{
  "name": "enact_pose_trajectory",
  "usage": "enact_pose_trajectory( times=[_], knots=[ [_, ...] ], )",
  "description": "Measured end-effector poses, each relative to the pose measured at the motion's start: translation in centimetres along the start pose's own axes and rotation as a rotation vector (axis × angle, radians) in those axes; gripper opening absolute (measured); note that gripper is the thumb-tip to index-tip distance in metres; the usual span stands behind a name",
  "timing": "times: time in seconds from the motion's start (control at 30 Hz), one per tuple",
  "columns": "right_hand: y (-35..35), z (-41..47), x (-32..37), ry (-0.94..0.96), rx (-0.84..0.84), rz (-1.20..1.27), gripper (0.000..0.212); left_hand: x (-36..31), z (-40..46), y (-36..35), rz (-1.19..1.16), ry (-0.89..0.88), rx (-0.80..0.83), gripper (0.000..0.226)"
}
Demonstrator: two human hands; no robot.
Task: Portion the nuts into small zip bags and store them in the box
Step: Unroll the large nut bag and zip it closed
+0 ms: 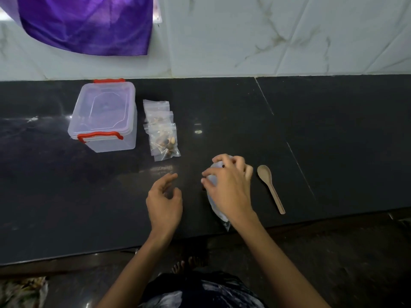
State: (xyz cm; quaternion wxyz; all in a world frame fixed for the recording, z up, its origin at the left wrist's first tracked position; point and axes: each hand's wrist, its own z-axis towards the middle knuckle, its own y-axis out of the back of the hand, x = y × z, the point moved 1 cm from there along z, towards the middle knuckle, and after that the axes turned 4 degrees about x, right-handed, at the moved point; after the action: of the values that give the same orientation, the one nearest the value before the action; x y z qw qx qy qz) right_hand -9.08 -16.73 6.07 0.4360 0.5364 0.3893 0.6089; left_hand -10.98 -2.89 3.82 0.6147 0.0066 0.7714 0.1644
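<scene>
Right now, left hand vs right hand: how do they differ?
The left hand holds nothing, fingers loosely curled over the counter; the right hand grips a plastic bag. The left is nearer the small zip bags and box; the right lies beside the spoon. Both are bare and hover over the counter's front part.

big bag (213, 200) mostly hidden under right hand (229, 185), contents unclear, purple cloth (89, 25) cut off at top

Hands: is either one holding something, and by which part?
The right hand grips the plastic bag near its upper end. The left hand holds nothing.
</scene>
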Motion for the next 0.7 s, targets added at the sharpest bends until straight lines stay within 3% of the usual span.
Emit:
enact_pose_trajectory(
  times=[0.13, 0.33, 0.43, 0.53, 0.7],
  knots=[
    [-1.4, 0.9, 1.8, -0.01, 0.245, -0.343, 0.02, 0.0, 0.1, 0.9, 0.007, -0.035, -0.033, 0.037],
    [-2.6, 1.2, 3.4, -0.026, 0.362, -0.599, 0.024, 0.0, 0.3, 1.8, -0.012, -0.055, -0.058, 0.037],
    [-2.4, 1.4, 3.4, -0.037, 0.362, -0.488, 0.022, -0.3, 0.5, 2.0, -0.014, -0.057, -0.062, 0.038],
    [-0.4, 1.2, 3.0, -0.096, 0.26, -0.192, 0.013, -0.4, 0.7, 2.0, -0.026, -0.055, -0.051, 0.039],
    [4.7, -0.1, -0.6, -0.347, 0.069, 0.066, 0.007, -0.1, 1.2, 1.8, -0.031, -0.056, -0.041, 0.037]
  ],
)
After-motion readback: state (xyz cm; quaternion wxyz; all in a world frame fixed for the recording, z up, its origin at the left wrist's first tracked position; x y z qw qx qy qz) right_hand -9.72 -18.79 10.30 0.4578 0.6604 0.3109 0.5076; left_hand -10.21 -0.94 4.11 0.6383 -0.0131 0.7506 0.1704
